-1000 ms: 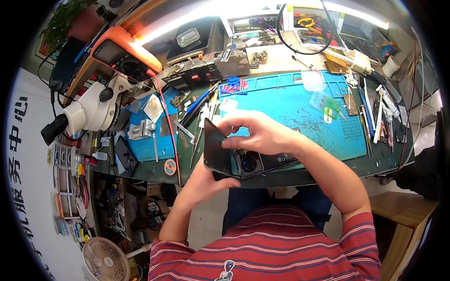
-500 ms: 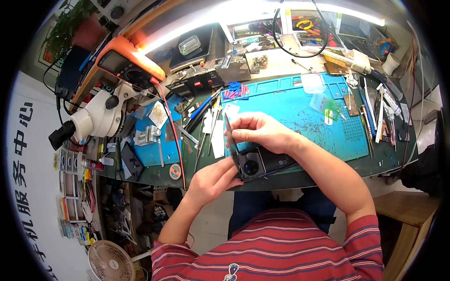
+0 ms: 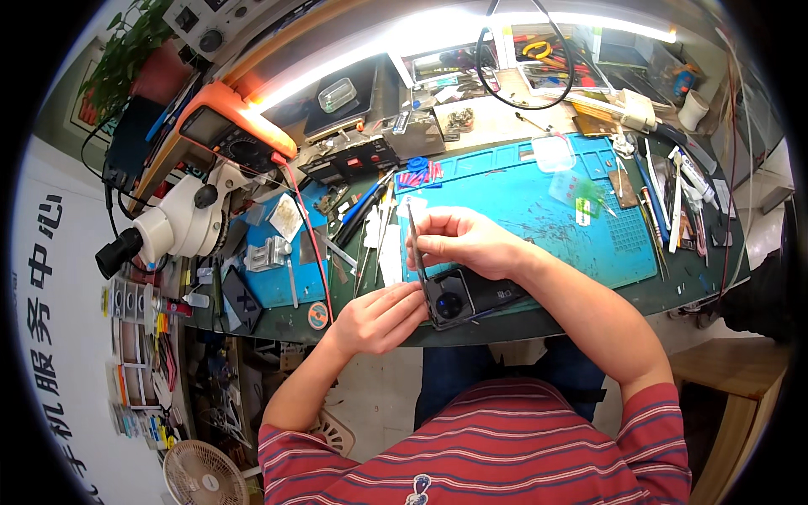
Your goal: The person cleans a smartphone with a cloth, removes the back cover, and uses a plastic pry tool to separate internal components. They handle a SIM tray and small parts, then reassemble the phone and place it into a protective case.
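A dark smartphone (image 3: 488,292) lies with its back up at the mat's front edge, its big round camera lens (image 3: 449,304) toward the left. My right hand (image 3: 459,240) is above the phone, thumb and fingers pinched on a thin dark tapered tool (image 3: 412,227). That tool stands nearly upright, its lower end down at the phone's left end beside the camera. What kind of tool it is I cannot make out. My left hand (image 3: 383,318) lies against the phone's left end, fingers stretched out side by side; its thumb is hidden.
Under the phone spreads a blue work mat (image 3: 539,244). Tweezers and pens (image 3: 366,206) lie left of it, more hand tools (image 3: 665,198) to the right. A white microscope (image 3: 181,210) and an orange multimeter (image 3: 231,126) stand at left. A red cable (image 3: 307,219) runs down beside them.
The head view has shifted slightly. My left hand has drawn back a little from the phone's lower left corner, and the tool in my right hand appears narrower.
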Motion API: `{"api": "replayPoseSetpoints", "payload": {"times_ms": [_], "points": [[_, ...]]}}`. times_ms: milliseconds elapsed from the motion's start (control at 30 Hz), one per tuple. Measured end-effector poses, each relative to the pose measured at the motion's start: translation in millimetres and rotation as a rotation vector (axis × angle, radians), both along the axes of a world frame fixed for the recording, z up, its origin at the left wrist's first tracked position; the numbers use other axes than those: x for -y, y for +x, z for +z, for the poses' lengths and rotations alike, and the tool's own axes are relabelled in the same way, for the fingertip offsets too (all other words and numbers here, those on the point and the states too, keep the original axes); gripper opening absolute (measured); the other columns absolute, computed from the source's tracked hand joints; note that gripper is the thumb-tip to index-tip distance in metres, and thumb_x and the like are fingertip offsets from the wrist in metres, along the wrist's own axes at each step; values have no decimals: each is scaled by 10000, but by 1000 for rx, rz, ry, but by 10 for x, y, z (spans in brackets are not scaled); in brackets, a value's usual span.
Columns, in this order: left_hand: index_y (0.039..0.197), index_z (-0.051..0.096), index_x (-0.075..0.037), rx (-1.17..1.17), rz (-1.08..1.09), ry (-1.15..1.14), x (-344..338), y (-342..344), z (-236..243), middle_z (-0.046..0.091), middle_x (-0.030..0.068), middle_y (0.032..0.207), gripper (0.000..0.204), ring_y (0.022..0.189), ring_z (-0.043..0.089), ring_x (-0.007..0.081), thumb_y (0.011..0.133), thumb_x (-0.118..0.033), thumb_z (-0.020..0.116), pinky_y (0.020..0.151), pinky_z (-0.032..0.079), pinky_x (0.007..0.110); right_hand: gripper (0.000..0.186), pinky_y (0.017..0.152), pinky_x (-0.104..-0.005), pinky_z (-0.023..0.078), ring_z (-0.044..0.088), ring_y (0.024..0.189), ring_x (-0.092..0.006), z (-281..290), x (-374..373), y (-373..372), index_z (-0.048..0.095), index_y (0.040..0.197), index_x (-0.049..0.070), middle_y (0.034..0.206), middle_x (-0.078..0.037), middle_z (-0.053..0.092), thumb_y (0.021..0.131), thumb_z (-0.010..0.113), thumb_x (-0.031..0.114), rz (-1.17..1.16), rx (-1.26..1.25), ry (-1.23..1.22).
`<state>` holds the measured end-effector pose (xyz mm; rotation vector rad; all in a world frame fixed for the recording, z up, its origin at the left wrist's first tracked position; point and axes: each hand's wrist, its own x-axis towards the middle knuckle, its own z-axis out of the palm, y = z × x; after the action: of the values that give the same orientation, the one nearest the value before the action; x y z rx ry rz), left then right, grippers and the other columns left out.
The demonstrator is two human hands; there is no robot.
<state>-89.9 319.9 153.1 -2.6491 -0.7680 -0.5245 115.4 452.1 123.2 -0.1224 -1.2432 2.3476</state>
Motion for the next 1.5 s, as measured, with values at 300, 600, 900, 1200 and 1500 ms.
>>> {"api": "replayPoseSetpoints", "payload": {"times_ms": [300,600,900,1200,1500], "points": [[915,746,6,-46,-50,47,-57,-9,-3,728,126,1015,145,980,741,269,824,-106,749,884,629,370,222,986,-339,530,650,1053,-106,-40,-21,-33,660,1192,66,1116,0,693,1029,675,216,-16,24,19],[977,720,26,-15,27,33,-94,19,-50,714,132,1008,170,966,735,275,831,-59,739,852,621,369,199,961,-308,518,622,1060,-64,-27,-14,-35,667,1189,113,1131,47,682,1032,668,236,-50,-16,-1],[958,703,7,92,109,-69,-102,56,-59,692,109,993,164,889,709,247,804,-21,755,748,595,334,209,965,-317,534,636,1071,-75,-26,-13,-54,658,1212,108,1153,32,683,1038,661,225,-59,-63,-38],[938,690,-1,69,228,14,-97,128,-130,678,96,941,144,761,685,208,815,-8,764,656,563,308,220,957,-327,534,639,1080,-75,-17,-21,-56,662,1219,110,1156,34,693,1041,656,239,-103,13,-70],[974,666,5,163,245,-71,-175,123,-147,675,110,957,210,770,682,252,796,36,773,637,541,348,235,959,-342,540,653,1070,-93,-29,-52,-52,659,1230,113,1130,26,700,1039,655,250,-131,-34,-112]]}}
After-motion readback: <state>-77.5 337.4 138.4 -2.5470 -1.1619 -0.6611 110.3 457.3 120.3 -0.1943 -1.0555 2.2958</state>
